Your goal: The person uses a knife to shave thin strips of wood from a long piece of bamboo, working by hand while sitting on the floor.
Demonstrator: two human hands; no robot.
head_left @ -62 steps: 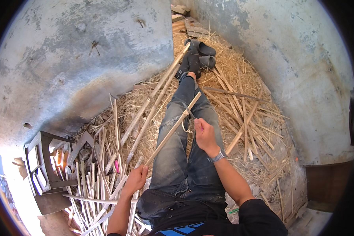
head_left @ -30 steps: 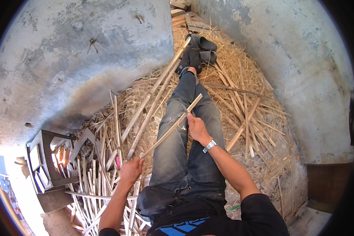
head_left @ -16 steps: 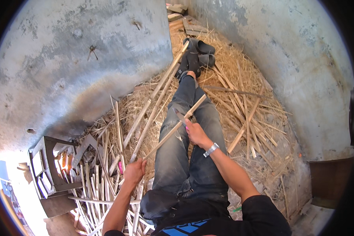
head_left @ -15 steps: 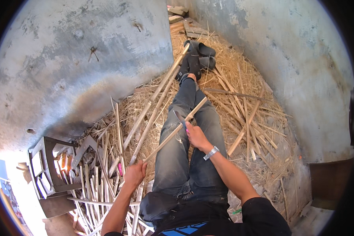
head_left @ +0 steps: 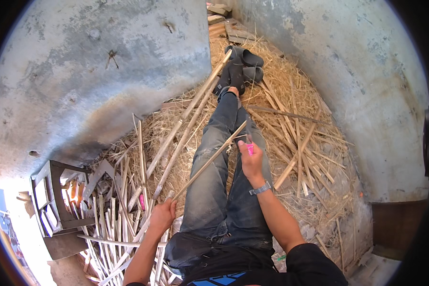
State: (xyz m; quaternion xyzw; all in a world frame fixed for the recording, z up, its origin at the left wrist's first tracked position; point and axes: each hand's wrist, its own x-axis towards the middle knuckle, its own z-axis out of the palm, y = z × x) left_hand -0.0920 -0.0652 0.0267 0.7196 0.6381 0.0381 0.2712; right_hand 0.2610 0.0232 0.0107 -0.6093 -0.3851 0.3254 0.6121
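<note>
A thin wooden strip (head_left: 207, 163) slants across my legs, its far end over my knees. My left hand (head_left: 162, 215) is closed round its near end beside my left thigh. My right hand (head_left: 252, 163) grips a knife (head_left: 250, 148) with a pink handle, over my right leg. The short blade is blurred, next to the strip's far end, and a pale sliver of wood shows between them. I cannot tell whether the blade touches the strip.
My stretched legs (head_left: 206, 190) end in dark socks near grey slippers (head_left: 252, 58). Loose strips (head_left: 298, 143) lie on straw to the right. More strips (head_left: 110, 229) are heaped at the left by a dark metal frame (head_left: 64, 224). Worn walls (head_left: 348, 86) stand on both sides.
My right hand and the knife have moved right and slightly up along the strip toward its far end. The strip tilts slightly differently; my left hand keeps its hold.
</note>
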